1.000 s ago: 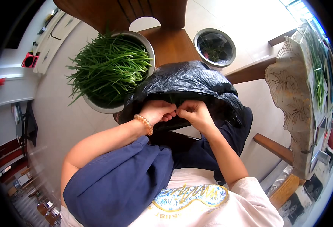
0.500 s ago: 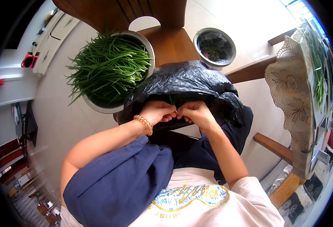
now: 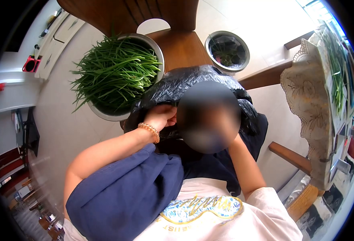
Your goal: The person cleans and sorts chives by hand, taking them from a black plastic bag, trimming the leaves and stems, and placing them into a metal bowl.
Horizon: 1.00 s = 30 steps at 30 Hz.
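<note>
My left hand (image 3: 161, 116), with a beaded bracelet (image 3: 149, 131) at its wrist, is closed in a pinch over the mouth of a black plastic bag (image 3: 201, 76) on my lap. Whatever lies between its fingertips is too hidden to make out. A round blurred patch covers my right hand (image 3: 224, 126), so its fingers and anything in them cannot be seen; only the forearm shows clearly. Beyond my left hand, a heap of garlic chives (image 3: 120, 72) fills a metal basin (image 3: 160, 54) on the wooden chair and spills over its side.
The wooden chair (image 3: 181, 44) stands in front of me. On the floor behind the bag is a second metal bowl (image 3: 247, 52), lined with plastic and holding some green scraps. At right, a table with a lace cloth (image 3: 305, 92) carries more long green stalks (image 3: 337, 76).
My hands, fingertips together half a second ago, have moved apart. The left has shifted slightly left; the right has drawn right and is now under a blurred patch.
</note>
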{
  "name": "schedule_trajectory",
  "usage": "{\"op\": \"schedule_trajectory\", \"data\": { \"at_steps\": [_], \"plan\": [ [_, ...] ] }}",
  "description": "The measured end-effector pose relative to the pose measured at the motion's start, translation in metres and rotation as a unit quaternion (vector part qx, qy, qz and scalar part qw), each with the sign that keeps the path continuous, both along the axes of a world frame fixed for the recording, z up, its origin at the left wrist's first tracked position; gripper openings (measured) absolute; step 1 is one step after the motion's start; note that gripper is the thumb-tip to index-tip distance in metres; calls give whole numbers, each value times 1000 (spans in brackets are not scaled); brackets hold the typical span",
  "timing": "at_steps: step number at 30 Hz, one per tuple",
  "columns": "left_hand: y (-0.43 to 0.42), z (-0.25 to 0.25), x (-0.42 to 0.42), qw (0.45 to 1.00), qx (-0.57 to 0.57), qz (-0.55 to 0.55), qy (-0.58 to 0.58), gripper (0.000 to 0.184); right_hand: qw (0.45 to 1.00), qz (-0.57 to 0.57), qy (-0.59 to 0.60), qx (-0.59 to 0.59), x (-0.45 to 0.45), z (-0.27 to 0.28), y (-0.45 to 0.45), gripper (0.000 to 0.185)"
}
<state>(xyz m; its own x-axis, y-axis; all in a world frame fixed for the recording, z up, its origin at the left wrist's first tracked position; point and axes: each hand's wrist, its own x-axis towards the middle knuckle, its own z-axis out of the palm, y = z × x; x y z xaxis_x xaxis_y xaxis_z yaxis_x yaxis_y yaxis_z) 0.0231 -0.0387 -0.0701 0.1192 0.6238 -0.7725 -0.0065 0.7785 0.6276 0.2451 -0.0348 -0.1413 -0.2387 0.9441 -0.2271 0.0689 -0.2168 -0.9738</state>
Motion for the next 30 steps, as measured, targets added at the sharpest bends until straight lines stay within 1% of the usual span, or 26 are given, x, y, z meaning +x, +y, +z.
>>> {"op": "schedule_trajectory", "data": {
  "at_steps": [1, 2, 3, 5, 6, 7, 8, 9, 10, 12, 14, 16, 17, 19, 20, 22, 24, 27, 28, 30],
  "plan": [
    [-2, 0, -1, 1000, -16, -1, 11, 24, 981, 37, -150, 116, 5, -9, 5, 14],
    [-3, 0, 0, 1000, -17, -1, 10, 24, 926, 71, -294, 227, 11, -21, 11, 15],
    [-3, -1, 0, 1000, -19, -2, 11, 24, 926, 70, -295, 226, 11, -24, 10, 15],
    [-2, 0, 2, 1000, -19, -2, 13, 24, 858, 45, -340, 381, 9, -29, 9, 19],
    [-1, 2, 3, 1000, -6, -14, 8, 24, 858, 44, -340, 382, 2, -19, 6, 19],
    [-1, 4, 4, 1000, 7, -25, 4, 24, 945, 10, -215, 247, -9, 6, 1, 20],
    [-1, 3, 4, 1000, 7, -26, 4, 24, 991, 22, -72, 112, -17, 40, 2, 19],
    [-2, 0, 4, 999, 12, -34, 11, 23, 998, -1, 63, -31, -24, 75, 3, 19],
    [-3, -1, 4, 999, 15, -42, 17, 23, 998, -1, 63, -31, -27, 82, 5, 19],
    [-4, 0, 6, 999, 20, -38, 18, 22, 985, 108, 2, -133, -30, 88, 7, 18],
    [-4, -1, 7, 999, 26, -34, 20, 21, 984, 115, 22, -135, -33, 87, 4, 19],
    [-4, -3, 5, 998, 42, -51, 8, 21, 988, 67, 71, -121, -37, 90, 0, 21],
    [-4, -3, 5, 998, 42, -50, 9, 21, 988, 68, 71, -121, -39, 92, -1, 21],
    [-3, -3, 6, 999, 37, -39, 6, 22, 974, -7, 92, -209, -42, 97, -2, 22],
    [-3, -2, 6, 999, 36, -39, 6, 22, 974, -7, 92, -209, -43, 95, -1, 22],
    [-2, 0, 7, 999, 15, -47, 22, 22, 982, -56, 1, -180, -43, 83, 1, 22],
    [-2, 1, 8, 998, 6, -43, 35, 22, 991, -58, -26, -121, -39, 71, 2, 24],
    [1, 3, 8, 999, -10, -33, 41, 22, 988, -73, -45, -130, -36, 65, -1, 21],
    [2, 4, 8, 999, -17, -27, 36, 22, 995, -69, -55, -44, -37, 63, -7, 19],
    [3, 2, 7, 999, -11, -27, 27, 22, 995, -64, -64, 44, -38, 67, -9, 17]
  ]
}}
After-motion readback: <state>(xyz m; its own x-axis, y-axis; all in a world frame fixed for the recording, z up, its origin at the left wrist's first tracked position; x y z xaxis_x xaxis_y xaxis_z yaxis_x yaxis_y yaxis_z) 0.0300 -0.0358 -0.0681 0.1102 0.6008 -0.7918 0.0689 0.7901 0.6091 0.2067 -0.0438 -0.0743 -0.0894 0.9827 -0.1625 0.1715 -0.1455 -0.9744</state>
